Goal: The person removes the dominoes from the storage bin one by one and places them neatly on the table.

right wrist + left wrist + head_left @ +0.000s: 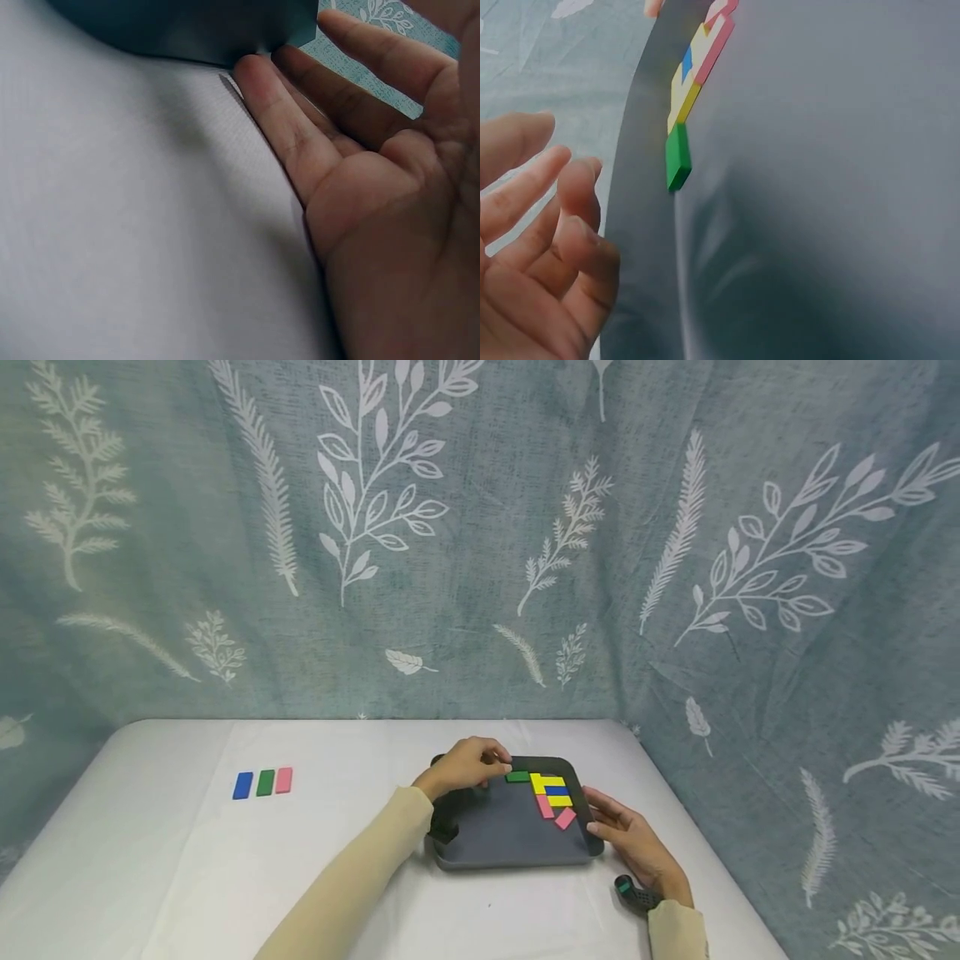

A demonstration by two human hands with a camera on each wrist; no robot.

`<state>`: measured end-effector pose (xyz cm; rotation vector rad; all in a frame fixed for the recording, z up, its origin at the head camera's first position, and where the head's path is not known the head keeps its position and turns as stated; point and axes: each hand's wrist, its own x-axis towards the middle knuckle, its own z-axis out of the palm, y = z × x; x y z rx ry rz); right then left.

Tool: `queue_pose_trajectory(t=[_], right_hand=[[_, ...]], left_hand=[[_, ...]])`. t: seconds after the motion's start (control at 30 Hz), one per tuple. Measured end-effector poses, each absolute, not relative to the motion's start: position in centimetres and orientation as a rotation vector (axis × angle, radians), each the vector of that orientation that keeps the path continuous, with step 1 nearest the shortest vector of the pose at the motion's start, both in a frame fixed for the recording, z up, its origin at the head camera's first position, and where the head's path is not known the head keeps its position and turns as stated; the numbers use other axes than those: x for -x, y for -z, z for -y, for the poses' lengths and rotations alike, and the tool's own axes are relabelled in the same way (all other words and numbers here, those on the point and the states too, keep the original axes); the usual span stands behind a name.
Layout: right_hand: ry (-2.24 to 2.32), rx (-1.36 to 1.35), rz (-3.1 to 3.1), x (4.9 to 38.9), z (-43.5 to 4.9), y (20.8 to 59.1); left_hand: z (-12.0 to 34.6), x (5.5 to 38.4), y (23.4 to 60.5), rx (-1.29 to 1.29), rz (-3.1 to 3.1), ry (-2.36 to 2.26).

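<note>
A dark grey tray [517,865] holds several flat coloured blocks along its far right part. A green block [517,777] lies by the far wall, beside a yellow block [537,783]. A blue block [557,791] sits between yellow ones; a pink block [545,807] and a tilted pink block [566,818] lie nearer. My left hand [463,766] hovers at the tray's far left edge, fingers loosely bent with nothing between them, a little apart from the green block [678,157]. My right hand [630,837] touches the tray's right side with extended fingers [289,124].
On the white table [187,868], left of the tray, lie a separate blue block [242,785], green block [266,782] and pink block [284,780]. A leaf-patterned curtain [465,568] hangs behind the table and along its right side.
</note>
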<state>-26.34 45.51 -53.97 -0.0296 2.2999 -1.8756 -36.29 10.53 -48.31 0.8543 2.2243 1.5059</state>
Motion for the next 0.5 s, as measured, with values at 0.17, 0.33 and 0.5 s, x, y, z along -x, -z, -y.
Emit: queue_pose_trajectory(t=[0.17,0.33,0.5], right_hand=[[1.883,0.022,-2.296,26.2,-45.5,53.9],[1.865,0.024,-2.315,26.3,-45.5,53.9],[1.871,0.019,-2.310,26.3,-45.5,53.8]], left_hand=[[-12.2,35.9,48.5,-0.862,-2.228,-1.495],[-13.3,35.6,48.6,-0.885,-2.216,-1.502],[-14.0,35.6,49.1,-0.898,-2.231,-1.502]])
